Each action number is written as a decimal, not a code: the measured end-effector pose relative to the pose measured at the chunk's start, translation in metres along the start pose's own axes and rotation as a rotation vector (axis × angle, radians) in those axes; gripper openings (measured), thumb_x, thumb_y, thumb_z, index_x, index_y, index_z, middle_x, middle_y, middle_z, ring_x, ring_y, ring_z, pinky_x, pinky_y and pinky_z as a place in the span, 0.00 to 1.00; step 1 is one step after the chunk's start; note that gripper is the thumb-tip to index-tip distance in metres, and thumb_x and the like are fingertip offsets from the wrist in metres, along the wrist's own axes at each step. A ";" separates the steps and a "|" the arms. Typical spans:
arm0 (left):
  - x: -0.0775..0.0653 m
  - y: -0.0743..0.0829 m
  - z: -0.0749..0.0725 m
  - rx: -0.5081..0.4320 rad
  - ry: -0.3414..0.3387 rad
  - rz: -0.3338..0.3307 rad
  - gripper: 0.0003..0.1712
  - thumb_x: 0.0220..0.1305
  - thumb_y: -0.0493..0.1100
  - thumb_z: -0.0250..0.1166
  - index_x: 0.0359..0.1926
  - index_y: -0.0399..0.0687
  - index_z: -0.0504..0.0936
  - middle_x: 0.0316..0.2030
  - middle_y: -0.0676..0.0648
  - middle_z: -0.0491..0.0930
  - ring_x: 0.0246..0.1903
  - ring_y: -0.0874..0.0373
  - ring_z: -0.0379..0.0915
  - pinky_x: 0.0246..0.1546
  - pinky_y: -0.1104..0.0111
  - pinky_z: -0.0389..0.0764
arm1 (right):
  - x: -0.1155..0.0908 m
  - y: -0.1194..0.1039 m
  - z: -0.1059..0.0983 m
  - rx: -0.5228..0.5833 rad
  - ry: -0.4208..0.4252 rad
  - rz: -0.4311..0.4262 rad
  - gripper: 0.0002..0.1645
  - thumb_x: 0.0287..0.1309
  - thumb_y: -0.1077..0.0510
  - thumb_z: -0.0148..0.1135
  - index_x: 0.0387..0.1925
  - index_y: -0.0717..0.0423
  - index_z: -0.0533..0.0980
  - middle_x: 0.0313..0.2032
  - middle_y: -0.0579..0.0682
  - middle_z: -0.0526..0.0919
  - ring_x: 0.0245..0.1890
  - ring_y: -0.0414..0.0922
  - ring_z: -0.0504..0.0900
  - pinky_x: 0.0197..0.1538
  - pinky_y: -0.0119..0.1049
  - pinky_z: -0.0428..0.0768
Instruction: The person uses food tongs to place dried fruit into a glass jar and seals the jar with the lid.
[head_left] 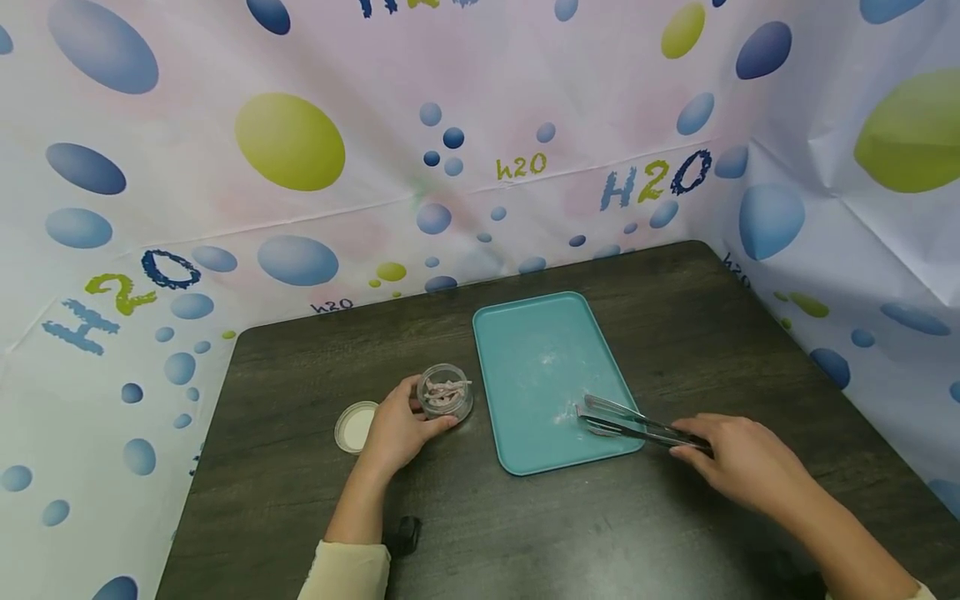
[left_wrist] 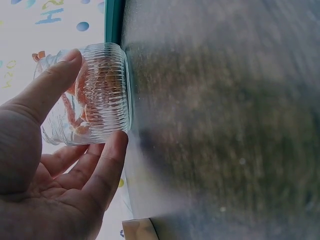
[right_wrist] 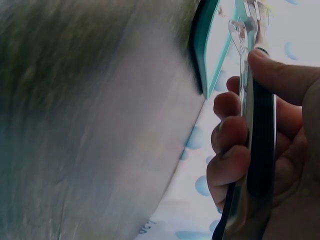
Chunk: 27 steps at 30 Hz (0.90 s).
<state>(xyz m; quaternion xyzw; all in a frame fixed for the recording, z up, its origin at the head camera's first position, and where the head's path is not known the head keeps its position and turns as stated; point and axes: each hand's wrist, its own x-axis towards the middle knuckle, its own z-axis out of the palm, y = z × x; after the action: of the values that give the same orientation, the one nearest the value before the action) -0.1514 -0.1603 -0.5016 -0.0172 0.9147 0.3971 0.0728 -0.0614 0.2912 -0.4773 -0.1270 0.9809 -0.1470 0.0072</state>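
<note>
Dark wood table [head_left: 300,500] carries a teal tray [head_left: 525,350]. Just left of the tray, the left hand [head_left: 397,429] grips an open glass jar [head_left: 446,392]; the right hand [head_left: 738,462] clasps tongs [head_left: 637,421] over the tray's near corner. A loose hold could tip the jar, spilling its pink strips.

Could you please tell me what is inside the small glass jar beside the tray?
The glass jar, gripped by the left hand, holds pinkish-orange strips. Its ribbed wall and the fingers blur and cover them, so what they are cannot be told.
</note>
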 end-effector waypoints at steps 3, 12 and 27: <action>0.000 0.000 0.000 -0.002 -0.001 -0.003 0.52 0.60 0.50 0.85 0.79 0.42 0.69 0.63 0.37 0.83 0.61 0.41 0.84 0.57 0.48 0.88 | -0.005 0.004 0.000 -0.010 -0.005 -0.010 0.23 0.62 0.48 0.80 0.55 0.53 0.89 0.47 0.51 0.94 0.34 0.41 0.88 0.33 0.39 0.83; 0.001 0.000 0.000 -0.007 -0.004 -0.010 0.52 0.60 0.50 0.85 0.79 0.44 0.70 0.63 0.37 0.83 0.61 0.41 0.84 0.57 0.48 0.88 | -0.012 0.014 -0.002 -0.055 -0.006 -0.049 0.20 0.60 0.48 0.81 0.51 0.49 0.91 0.47 0.52 0.94 0.35 0.45 0.91 0.34 0.43 0.87; 0.000 0.001 0.000 -0.014 -0.003 -0.019 0.51 0.60 0.49 0.85 0.79 0.44 0.70 0.62 0.37 0.84 0.60 0.41 0.84 0.57 0.49 0.88 | -0.014 0.017 0.001 -0.110 0.039 -0.055 0.14 0.60 0.50 0.80 0.47 0.46 0.92 0.44 0.49 0.95 0.35 0.48 0.92 0.29 0.40 0.84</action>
<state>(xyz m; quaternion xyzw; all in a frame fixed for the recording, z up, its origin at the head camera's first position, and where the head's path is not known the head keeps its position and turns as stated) -0.1517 -0.1596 -0.5011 -0.0256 0.9117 0.4027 0.0778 -0.0518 0.3103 -0.4836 -0.1515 0.9836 -0.0954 -0.0228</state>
